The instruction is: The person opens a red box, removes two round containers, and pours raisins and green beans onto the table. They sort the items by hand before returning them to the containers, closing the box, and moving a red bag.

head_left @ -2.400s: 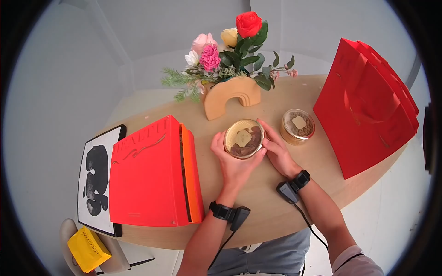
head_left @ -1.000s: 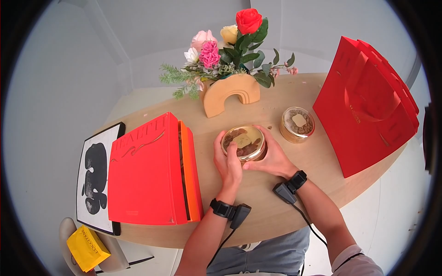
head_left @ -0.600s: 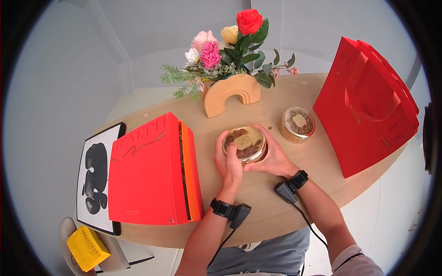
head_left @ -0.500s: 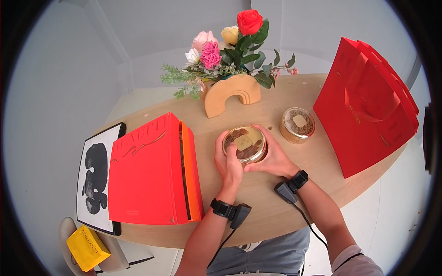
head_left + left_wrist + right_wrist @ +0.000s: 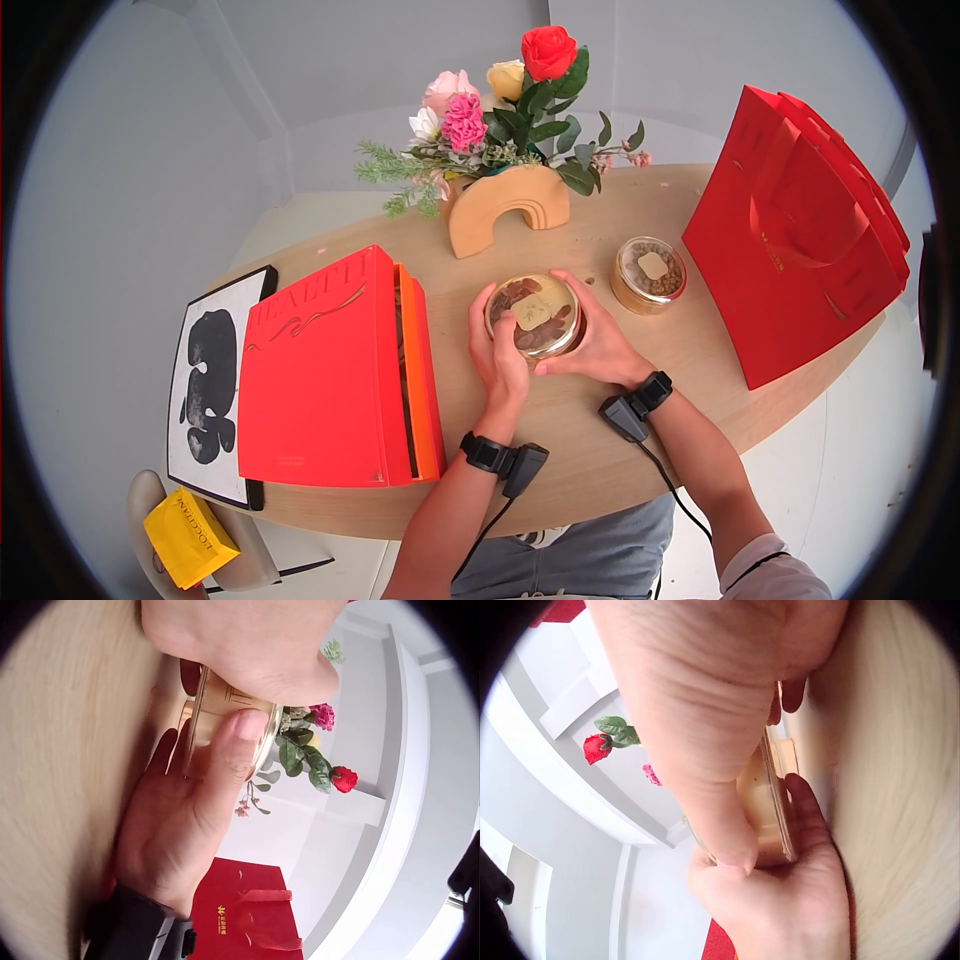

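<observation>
Between both hands sits a round gold jar point(image 5: 533, 318) with a clear lid, a pale label and brown dried pieces inside. The left hand point(image 5: 497, 352) grips its left side, with the thumb lying over the lid's edge. Curled round the right side is the right hand point(image 5: 600, 345), its thumb along the near wall. In the left wrist view, the right thumb presses the jar's gold wall point(image 5: 217, 712) close over the table. The right wrist view has the far fingers partly hidden behind the jar point(image 5: 765, 802).
A second jar point(image 5: 650, 272) with small round pieces stands to the right, beside a tall red gift bag point(image 5: 790, 240). A flower vase point(image 5: 510, 205) is at the back. On the left, a red box point(image 5: 320, 370) overlaps a framed picture point(image 5: 205, 390); a yellow pouch point(image 5: 190, 540) lies on a chair.
The jar was tilted toward the head camera and has come down flatter and slightly nearer. The left thumb has moved onto the lid's edge. In the last half second little differs.
</observation>
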`<state>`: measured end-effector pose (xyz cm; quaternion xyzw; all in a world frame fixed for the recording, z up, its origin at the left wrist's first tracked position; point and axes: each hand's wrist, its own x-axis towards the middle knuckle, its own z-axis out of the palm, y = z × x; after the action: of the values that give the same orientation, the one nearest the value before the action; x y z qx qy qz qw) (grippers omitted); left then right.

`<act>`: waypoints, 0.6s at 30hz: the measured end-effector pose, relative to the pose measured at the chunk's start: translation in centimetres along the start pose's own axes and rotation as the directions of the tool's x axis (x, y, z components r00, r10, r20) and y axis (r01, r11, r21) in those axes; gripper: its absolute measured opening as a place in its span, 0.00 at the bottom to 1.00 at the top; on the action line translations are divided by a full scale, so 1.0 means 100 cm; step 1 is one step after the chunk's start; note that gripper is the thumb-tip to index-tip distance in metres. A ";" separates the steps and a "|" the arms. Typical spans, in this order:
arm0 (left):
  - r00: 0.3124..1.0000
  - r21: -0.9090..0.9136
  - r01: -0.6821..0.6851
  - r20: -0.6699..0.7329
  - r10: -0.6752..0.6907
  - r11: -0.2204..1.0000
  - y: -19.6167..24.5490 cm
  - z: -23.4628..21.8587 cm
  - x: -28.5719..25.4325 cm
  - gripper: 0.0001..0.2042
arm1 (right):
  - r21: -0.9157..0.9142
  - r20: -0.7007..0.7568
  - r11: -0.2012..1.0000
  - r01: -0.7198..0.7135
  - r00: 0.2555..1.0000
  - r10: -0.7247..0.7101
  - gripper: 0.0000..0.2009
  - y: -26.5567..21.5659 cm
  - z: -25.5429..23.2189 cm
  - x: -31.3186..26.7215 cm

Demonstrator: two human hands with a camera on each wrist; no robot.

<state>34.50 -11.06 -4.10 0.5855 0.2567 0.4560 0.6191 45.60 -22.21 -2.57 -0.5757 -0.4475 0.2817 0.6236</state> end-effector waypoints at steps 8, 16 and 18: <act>1.000 0.041 -0.008 0.005 0.008 0.999 -0.005 -0.001 0.000 0.22 | 0.001 -0.024 0.999 -0.036 0.999 0.036 0.67 0.013 0.000 -0.005; 0.999 0.094 -0.019 0.029 0.016 0.995 0.004 -0.002 -0.002 0.20 | -0.098 -0.031 0.995 0.013 0.999 -0.016 0.65 0.008 0.003 -0.003; 1.000 0.080 -0.028 0.013 0.027 0.996 0.003 -0.002 -0.001 0.20 | -0.116 -0.040 0.993 0.021 0.999 -0.026 0.63 0.008 0.002 -0.002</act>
<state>34.23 -11.11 -3.90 0.6160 0.2632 0.4504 0.5903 45.44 -22.12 -3.45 -0.6113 -0.4566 0.2360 0.6018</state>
